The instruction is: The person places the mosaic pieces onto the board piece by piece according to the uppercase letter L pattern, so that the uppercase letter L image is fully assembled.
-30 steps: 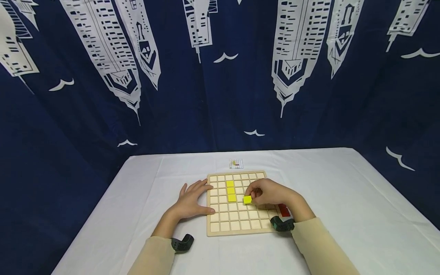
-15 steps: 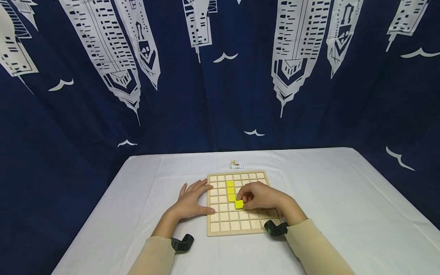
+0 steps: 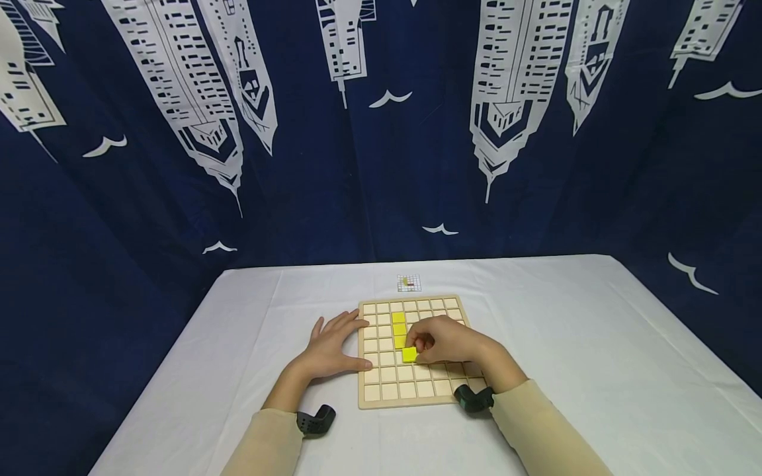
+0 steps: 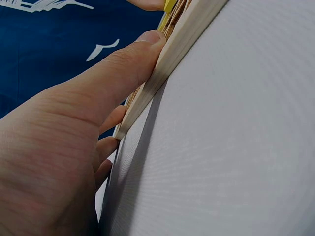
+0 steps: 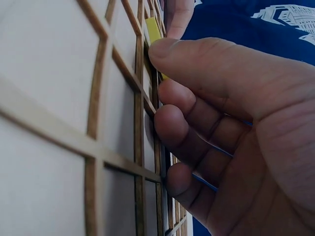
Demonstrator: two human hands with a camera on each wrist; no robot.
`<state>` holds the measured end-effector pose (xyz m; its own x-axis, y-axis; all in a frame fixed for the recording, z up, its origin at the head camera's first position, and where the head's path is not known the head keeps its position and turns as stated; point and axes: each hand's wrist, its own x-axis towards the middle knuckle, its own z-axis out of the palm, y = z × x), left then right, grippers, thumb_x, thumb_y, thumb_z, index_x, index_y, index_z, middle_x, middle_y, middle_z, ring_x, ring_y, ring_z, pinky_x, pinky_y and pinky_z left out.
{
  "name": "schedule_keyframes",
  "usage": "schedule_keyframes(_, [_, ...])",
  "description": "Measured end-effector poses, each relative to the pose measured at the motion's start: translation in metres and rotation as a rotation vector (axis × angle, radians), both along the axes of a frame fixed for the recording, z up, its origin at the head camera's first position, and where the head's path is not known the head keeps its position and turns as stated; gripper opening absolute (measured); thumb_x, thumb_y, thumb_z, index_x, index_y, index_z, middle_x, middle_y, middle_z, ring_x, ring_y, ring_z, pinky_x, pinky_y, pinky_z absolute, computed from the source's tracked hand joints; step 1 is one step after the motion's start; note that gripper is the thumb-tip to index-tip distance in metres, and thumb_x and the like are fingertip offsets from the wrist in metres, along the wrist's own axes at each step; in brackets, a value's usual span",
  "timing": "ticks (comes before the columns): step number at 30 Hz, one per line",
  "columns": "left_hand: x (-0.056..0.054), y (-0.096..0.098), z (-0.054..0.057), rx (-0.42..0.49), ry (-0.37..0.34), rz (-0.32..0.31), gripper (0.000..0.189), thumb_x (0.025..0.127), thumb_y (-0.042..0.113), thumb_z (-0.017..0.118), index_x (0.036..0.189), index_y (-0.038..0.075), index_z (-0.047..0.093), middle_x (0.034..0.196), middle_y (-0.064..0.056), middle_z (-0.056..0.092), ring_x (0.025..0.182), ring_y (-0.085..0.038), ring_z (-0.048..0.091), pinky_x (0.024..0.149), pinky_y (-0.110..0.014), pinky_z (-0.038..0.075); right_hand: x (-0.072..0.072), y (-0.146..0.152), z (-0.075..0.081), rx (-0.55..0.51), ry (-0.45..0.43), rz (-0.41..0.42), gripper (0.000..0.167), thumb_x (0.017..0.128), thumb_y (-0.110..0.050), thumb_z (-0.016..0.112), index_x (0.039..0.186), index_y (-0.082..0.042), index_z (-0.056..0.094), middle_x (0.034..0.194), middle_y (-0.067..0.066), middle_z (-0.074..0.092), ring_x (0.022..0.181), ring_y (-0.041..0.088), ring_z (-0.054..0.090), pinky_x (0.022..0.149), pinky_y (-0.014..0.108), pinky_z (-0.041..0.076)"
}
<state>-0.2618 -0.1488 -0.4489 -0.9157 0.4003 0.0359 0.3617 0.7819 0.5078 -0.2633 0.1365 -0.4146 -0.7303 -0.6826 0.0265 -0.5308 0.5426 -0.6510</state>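
Note:
A wooden grid board (image 3: 389,392) lies flat on the table with three yellow tiles (image 3: 399,329) in a column of its squares. Between thumb and fingers my right hand (image 3: 448,340) pinches another yellow tile (image 3: 409,355), just below that column and slightly tilted. In the right wrist view, the thumb presses the edge of this yellow tile (image 5: 153,29) close over the grid. My left hand (image 3: 329,348) is spread along the board's left edge, thumb and fingertips touching the frame. The left wrist view shows the left thumb (image 4: 123,64) resting on the wooden rim (image 4: 162,73).
A small printed pattern card (image 3: 409,283) lies behind the board on the white-covered table (image 3: 536,297). Dark blue patterned cloth (image 3: 357,198) hangs beyond the table's far edge. Each wrist wears a dark strap-mounted device.
My right hand has moved left and slightly nearer with the yellow tile, from right of the column to just under it. The red pieces by the board's right side became hidden behind my right arm.

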Motion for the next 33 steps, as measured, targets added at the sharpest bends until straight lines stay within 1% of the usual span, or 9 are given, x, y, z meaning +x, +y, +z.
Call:
schedule_keyframes(6, [-0.0002, -0.0008, -0.0005, -0.004, -0.005, -0.003, 0.086, 0.071, 0.057, 0.083, 0.145, 0.026, 0.05, 0.166, -0.001, 0.028, 0.155, -0.03, 0.02, 0.123, -0.064, -0.005, 0.0017, -0.0026, 0.0003, 0.003, -0.007, -0.009, 0.023, 0.079, -0.004, 0.08, 0.099, -0.012, 0.071, 0.077, -0.006, 0.061, 0.067, 0.003, 0.052, 0.064, 0.017, 0.047])
schedule_keyframes(12, [-0.0002, -0.0012, 0.0002, 0.011, 0.003, -0.009, 0.087, 0.071, 0.056, 0.083, 0.144, 0.022, 0.051, 0.165, -0.004, 0.03, 0.155, -0.033, 0.021, 0.122, -0.067, -0.002, 0.003, -0.0055, 0.0005, 0.009, -0.002, -0.018, 0.023, 0.08, -0.005, 0.08, 0.099, -0.012, 0.071, 0.078, -0.006, 0.061, 0.069, 0.004, 0.052, 0.064, 0.018, 0.047])
schedule_keyframes(19, [0.0, -0.0007, -0.0005, 0.001, -0.008, 0.002, 0.086, 0.071, 0.056, 0.083, 0.145, 0.026, 0.05, 0.166, 0.0, 0.028, 0.156, -0.029, 0.02, 0.123, -0.064, -0.005, 0.0041, -0.0079, 0.0001, 0.009, 0.008, -0.016, 0.021, 0.081, -0.005, 0.079, 0.099, -0.013, 0.07, 0.077, -0.007, 0.06, 0.068, 0.004, 0.051, 0.064, 0.018, 0.046])
schedule_keyframes(27, [0.0003, -0.0008, -0.0001, 0.008, 0.004, 0.001, 0.085, 0.07, 0.056, 0.083, 0.143, 0.026, 0.051, 0.165, -0.001, 0.03, 0.155, -0.031, 0.021, 0.123, -0.065, -0.004, 0.0042, -0.0091, -0.0008, 0.011, 0.014, -0.022, 0.019, 0.082, -0.006, 0.079, 0.096, -0.015, 0.069, 0.076, -0.008, 0.059, 0.067, 0.004, 0.051, 0.064, 0.019, 0.046])
schedule_keyframes(33, [0.0002, -0.0006, -0.0001, 0.0, 0.007, 0.001, 0.085, 0.07, 0.057, 0.083, 0.143, 0.027, 0.052, 0.165, 0.0, 0.03, 0.155, -0.03, 0.022, 0.123, -0.065, -0.003, 0.0055, -0.0085, 0.0003, 0.01, 0.008, -0.032, 0.013, 0.086, -0.008, 0.075, 0.096, -0.015, 0.07, 0.075, -0.009, 0.058, 0.068, 0.003, 0.051, 0.066, 0.019, 0.045])
